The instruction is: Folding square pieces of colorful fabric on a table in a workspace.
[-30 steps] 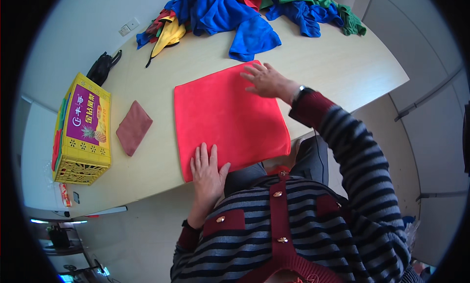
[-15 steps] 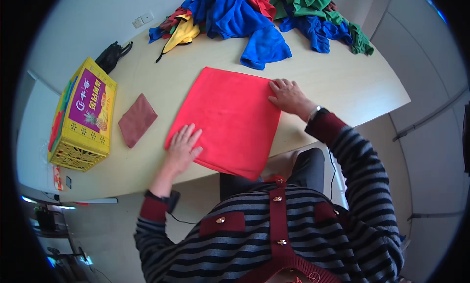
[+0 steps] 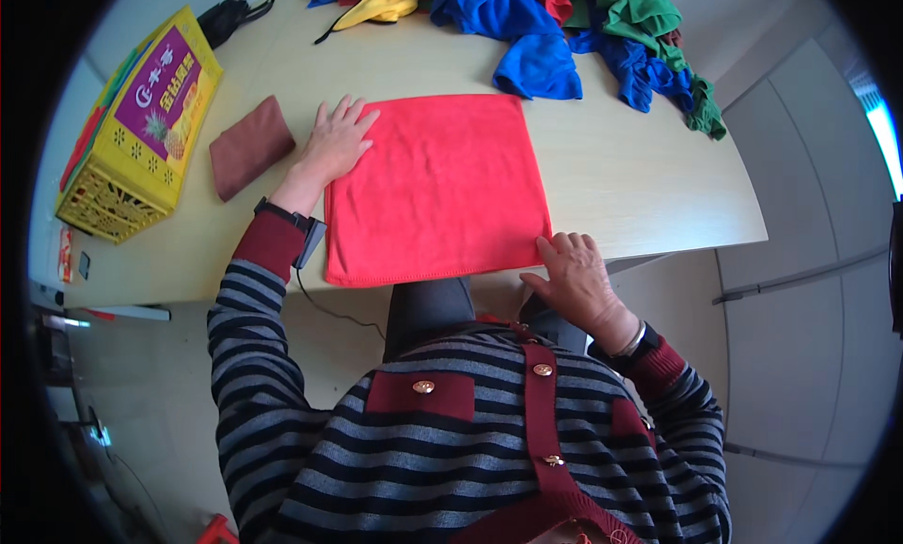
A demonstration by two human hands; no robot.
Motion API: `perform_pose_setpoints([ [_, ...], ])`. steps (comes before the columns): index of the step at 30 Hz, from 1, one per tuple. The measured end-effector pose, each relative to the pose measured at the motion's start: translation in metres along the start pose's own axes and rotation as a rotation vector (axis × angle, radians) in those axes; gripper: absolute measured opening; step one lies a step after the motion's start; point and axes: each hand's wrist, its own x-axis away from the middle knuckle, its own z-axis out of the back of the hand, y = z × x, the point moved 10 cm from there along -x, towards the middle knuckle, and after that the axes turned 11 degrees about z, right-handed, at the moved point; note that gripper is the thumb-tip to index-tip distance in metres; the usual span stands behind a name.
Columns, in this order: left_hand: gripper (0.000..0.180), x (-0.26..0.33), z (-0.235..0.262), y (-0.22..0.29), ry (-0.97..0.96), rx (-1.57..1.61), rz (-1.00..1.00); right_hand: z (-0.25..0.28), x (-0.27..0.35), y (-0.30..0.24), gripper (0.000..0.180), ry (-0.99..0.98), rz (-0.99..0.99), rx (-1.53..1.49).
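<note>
A square red cloth (image 3: 442, 187) lay flat at the frame's centre on a pale table (image 3: 649, 187). The hands were well apart: the left hand (image 3: 337, 141), fingers spread, rested at the cloth's upper-left corner; the right hand (image 3: 578, 276) touched its lower-right corner, whether pinching I couldn't tell. A brown cloth (image 3: 252, 149) lay upper left.

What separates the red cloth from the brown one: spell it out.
The red cloth is vivid; the brown cloth is duller. As they lie, the red cloth covers far more table than the brown cloth. The left hand and right hand touch the red cloth; neither lies on the brown cloth. Both cloths rest on the table.
</note>
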Motion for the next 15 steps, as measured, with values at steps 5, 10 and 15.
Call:
perform_pose_setpoints([
  [5,0.068,0.086,0.043,0.024,0.02,0.516,-0.175,0.0,0.006,0.001,0.065,0.187,0.222,0.067],
  [10,0.071,0.194,0.031,0.042,-0.028,0.511,-0.128,-0.008,-0.004,0.006,0.07,0.257,0.323,-0.089],
  [15,0.06,0.228,0.032,0.018,0.198,0.54,-0.045,-0.01,-0.003,0.001,0.061,0.329,0.363,-0.149],
])
